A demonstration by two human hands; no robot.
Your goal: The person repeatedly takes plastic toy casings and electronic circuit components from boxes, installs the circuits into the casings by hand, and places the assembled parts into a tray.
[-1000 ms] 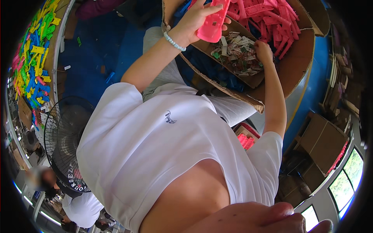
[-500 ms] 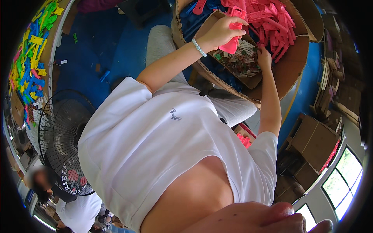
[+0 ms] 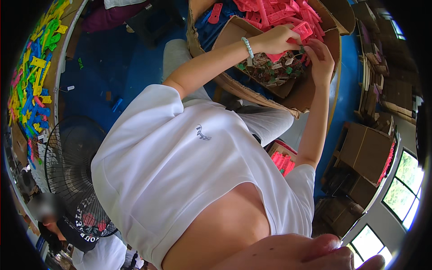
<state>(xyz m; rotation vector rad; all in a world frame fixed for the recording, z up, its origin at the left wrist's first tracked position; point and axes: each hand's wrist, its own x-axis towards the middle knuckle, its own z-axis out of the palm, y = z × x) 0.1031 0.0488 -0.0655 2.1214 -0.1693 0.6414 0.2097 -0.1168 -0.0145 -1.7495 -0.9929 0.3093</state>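
Note:
My left hand [image 3: 278,40], with a pale bead bracelet on its wrist, grips a pink plastic housing [image 3: 303,30] above a large open carton [image 3: 233,83]. Close beside the housing is my right hand [image 3: 322,63], its fingertips pinched together at the housing's near end. A small dark green bit shows by those fingertips, too small to name. Under my hands, a smaller cardboard box [image 3: 233,32] holds a heap of small green and white parts with thin wires [image 3: 274,71]. Pink plastic pieces [image 3: 274,12] are piled at the carton's far side.
Blue pieces [image 3: 210,32] lie in the carton's left part. A table at far left bears yellow, green and blue plastic parts [image 3: 38,72]. A black fan [image 3: 74,166] stands at my left, a person [image 3: 96,247] behind it. Stacked cartons [image 3: 366,153] are at right.
My right hand has risen out of the small box and come up to the pink housing. My left hand has moved right and tilted the housing toward it.

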